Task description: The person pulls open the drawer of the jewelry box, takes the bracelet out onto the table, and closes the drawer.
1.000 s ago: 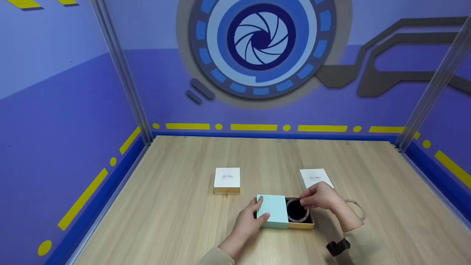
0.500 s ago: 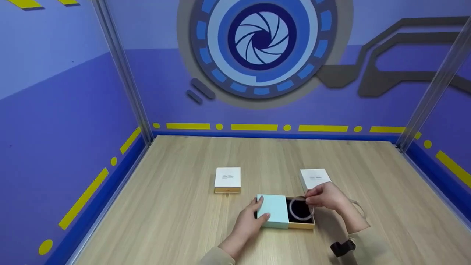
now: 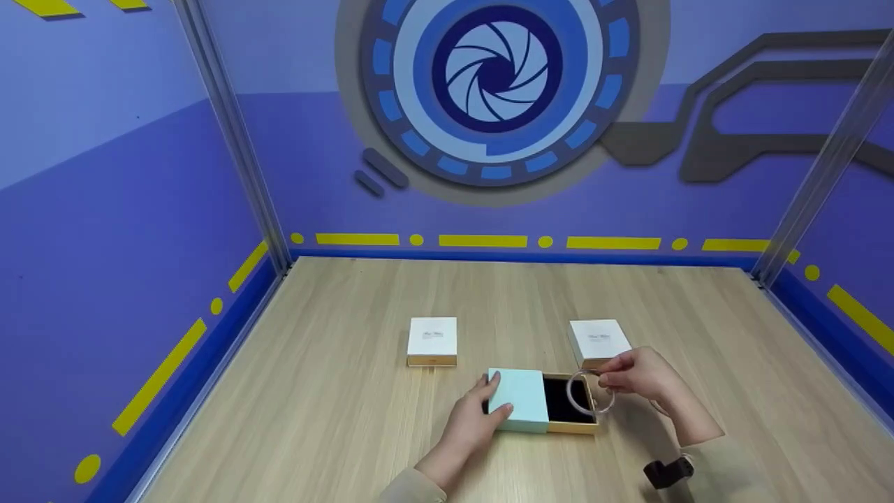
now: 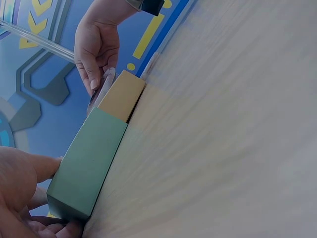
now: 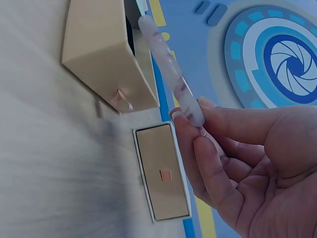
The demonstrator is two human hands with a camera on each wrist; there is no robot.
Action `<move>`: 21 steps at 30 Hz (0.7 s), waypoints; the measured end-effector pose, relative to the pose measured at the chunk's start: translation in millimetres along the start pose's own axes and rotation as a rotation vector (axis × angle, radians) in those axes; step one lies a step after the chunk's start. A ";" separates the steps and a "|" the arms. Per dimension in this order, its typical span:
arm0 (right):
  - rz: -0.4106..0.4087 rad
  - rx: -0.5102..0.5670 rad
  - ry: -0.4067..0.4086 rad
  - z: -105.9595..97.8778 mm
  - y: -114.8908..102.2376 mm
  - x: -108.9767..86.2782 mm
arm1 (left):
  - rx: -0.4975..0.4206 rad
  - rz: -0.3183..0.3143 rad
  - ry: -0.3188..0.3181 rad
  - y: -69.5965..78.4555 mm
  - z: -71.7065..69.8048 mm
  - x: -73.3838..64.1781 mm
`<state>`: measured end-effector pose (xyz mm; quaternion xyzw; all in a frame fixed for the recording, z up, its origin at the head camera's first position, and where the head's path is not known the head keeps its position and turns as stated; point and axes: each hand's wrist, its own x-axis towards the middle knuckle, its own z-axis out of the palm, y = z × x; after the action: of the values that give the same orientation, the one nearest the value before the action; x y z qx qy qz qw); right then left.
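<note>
My left hand (image 3: 468,420) grips the mint-green sleeve (image 3: 518,399) of a sliding gift box, thumb near its front edge and fingers at its far left. The tan drawer (image 3: 574,427) sticks out to the right, showing a black lining (image 3: 557,399). Between thumb and fingertips, my right hand (image 3: 646,377) pinches the edge of a bangle (image 3: 571,397) over the drawer's right end. In the right wrist view the bangle (image 5: 168,69) appears edge-on, milky and translucent with purplish patches. A small ribbon pull (image 5: 124,100) hangs on the drawer's end.
Two white lidded boxes with printed tops stand farther back, one on the left (image 3: 431,337) and one on the right (image 3: 598,339), close behind my right hand. Another ring-shaped piece (image 3: 656,408) lies on the wooden table (image 3: 335,405), mostly hidden behind my right wrist.
The bangle has come up out of the drawer and moved right in my right hand, uncovering the black lining. My left hand stays on the sleeve.
</note>
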<state>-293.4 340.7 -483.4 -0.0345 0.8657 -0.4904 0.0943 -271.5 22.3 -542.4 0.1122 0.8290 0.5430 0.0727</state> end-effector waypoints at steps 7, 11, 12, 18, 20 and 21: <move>0.010 -0.019 0.019 -9.9 4.0 -3.7 | 0.002 0.002 0.003 0.4 0.2 0.9; 0.024 -0.026 0.038 -16.2 6.6 -6.3 | 0.006 -0.006 -0.001 -0.5 0.6 2.0; 0.029 -0.028 0.044 -18.0 7.2 -7.0 | 0.006 -0.007 -0.003 -0.6 0.6 2.1; 0.058 -0.051 0.069 -29.5 12.9 -9.3 | 0.010 -0.007 -0.004 -0.7 0.3 1.1; 0.057 -0.062 0.074 -33.0 15.7 -10.3 | 0.009 -0.009 -0.003 -0.8 0.6 0.8; 0.060 -0.063 0.080 -34.6 17.1 -10.8 | 0.008 -0.009 -0.003 -0.9 0.8 0.8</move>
<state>-289.1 380.3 -479.3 0.0084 0.8845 -0.4607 0.0730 -272.1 22.9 -543.5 0.1095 0.8316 0.5392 0.0758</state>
